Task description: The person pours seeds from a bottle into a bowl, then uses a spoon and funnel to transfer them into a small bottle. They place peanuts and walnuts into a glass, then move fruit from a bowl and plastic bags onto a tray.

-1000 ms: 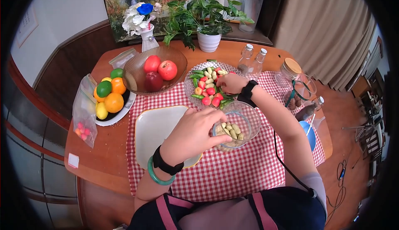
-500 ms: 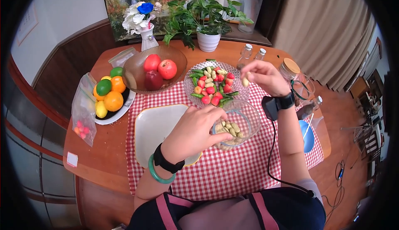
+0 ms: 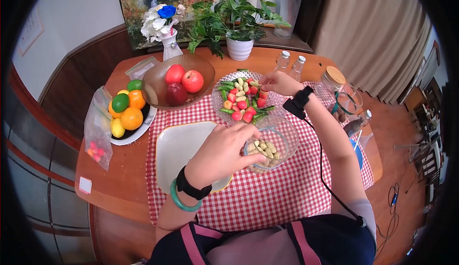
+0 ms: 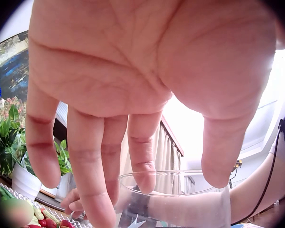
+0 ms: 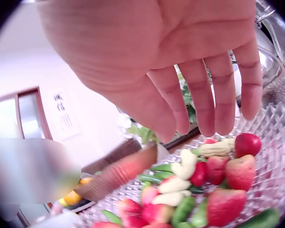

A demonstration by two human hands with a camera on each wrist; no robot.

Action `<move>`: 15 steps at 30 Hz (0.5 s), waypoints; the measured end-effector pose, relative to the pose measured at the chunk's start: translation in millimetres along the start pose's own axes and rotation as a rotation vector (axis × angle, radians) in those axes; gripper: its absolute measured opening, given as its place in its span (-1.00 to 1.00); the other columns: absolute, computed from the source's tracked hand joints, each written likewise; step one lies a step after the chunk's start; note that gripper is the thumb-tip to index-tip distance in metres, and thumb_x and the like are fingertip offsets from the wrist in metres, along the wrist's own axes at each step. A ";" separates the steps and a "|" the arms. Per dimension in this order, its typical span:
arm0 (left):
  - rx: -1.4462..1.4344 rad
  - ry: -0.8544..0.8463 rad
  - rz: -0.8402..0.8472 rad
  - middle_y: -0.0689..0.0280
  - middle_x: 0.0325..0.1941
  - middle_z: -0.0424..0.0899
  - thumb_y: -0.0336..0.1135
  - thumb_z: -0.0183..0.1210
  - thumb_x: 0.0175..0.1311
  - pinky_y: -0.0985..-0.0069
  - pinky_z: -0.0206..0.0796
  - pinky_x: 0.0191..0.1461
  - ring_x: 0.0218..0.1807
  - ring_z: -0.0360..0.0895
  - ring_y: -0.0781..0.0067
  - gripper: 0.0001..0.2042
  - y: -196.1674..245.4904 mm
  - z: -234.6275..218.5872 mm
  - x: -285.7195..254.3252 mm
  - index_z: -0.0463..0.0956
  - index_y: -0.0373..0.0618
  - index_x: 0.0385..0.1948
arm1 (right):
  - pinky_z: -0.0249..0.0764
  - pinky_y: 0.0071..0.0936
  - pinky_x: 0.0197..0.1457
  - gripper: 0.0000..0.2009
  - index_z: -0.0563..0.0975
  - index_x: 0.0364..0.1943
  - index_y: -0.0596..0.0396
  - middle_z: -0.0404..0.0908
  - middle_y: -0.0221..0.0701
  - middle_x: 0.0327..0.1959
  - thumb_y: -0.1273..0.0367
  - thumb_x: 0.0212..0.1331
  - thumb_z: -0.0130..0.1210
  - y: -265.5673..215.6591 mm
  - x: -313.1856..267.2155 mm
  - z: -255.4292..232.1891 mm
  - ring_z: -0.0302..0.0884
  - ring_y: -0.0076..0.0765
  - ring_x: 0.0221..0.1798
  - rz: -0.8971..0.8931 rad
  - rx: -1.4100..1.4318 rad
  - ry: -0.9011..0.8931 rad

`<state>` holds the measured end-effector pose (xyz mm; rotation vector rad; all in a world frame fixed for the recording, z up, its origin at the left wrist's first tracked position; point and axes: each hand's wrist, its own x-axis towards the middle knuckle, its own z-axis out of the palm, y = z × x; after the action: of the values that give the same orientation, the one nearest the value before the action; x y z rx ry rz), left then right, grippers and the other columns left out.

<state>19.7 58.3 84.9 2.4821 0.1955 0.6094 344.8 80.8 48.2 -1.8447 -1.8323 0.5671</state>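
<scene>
My left hand (image 3: 221,151) grips the rim of a clear glass bowl (image 3: 289,145) that holds peanuts (image 3: 266,148). In the left wrist view, the fingers and thumb of that hand (image 4: 137,80) lie on opposite sides of the bowl (image 4: 175,206). Over the right part of a cut-glass plate (image 3: 218,107) hovers my right hand (image 3: 283,83). The right wrist view shows this hand (image 5: 180,57) with extended fingers and nothing visible between them, just above a peanut (image 5: 215,148). Strawberries (image 5: 226,206), green peppers and several peanuts lie on the plate.
A white tray (image 3: 177,145) lies left of the glass bowl. Behind it stand a brown bowl (image 3: 153,90) of red fruit and a plate (image 3: 152,121) of citrus. Bottles (image 3: 296,69), a lidded jar (image 3: 335,76) and a blue bowl (image 3: 358,155) are on the right.
My right hand lifted away from the plate to the right with a peanut, then came back over the plate, where no peanut shows in its fingers. My left hand keeps its grip.
</scene>
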 end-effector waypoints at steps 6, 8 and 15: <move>-0.021 0.009 0.013 0.25 -0.24 0.59 -0.08 0.32 0.01 0.39 0.30 -0.14 -0.24 0.55 0.26 -0.61 -2.5 1.1 -1.0 0.47 -0.13 -0.24 | 0.45 -0.21 0.00 -0.66 0.51 0.02 0.06 0.63 -0.14 -0.21 0.33 0.14 0.05 32.1 43.4 22.5 0.56 0.01 -0.12 -0.187 -0.325 0.035; -0.020 0.012 0.018 0.25 -0.25 0.58 -0.09 0.32 0.02 0.39 0.31 -0.15 -0.26 0.54 0.27 -0.61 -2.9 1.7 -1.0 0.46 -0.13 -0.24 | 0.43 -0.17 -0.02 -0.72 0.51 -0.06 0.09 0.61 -0.11 -0.18 0.33 0.16 0.02 24.6 46.3 27.9 0.55 0.04 -0.11 -0.220 -0.332 0.052; -0.023 0.030 0.036 0.27 -0.25 0.57 -0.08 0.32 0.02 0.40 0.30 -0.16 -0.28 0.53 0.29 -0.62 -5.2 5.4 -2.1 0.45 -0.13 -0.25 | 0.46 -0.22 -0.06 -0.77 0.51 -0.18 0.15 0.63 -0.14 -0.26 0.39 0.07 0.06 19.2 47.0 34.1 0.57 0.02 -0.15 0.033 -0.300 0.042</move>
<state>20.4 59.3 77.2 2.4597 0.1546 0.6613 340.8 129.3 11.2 -2.0637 -1.9474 0.2720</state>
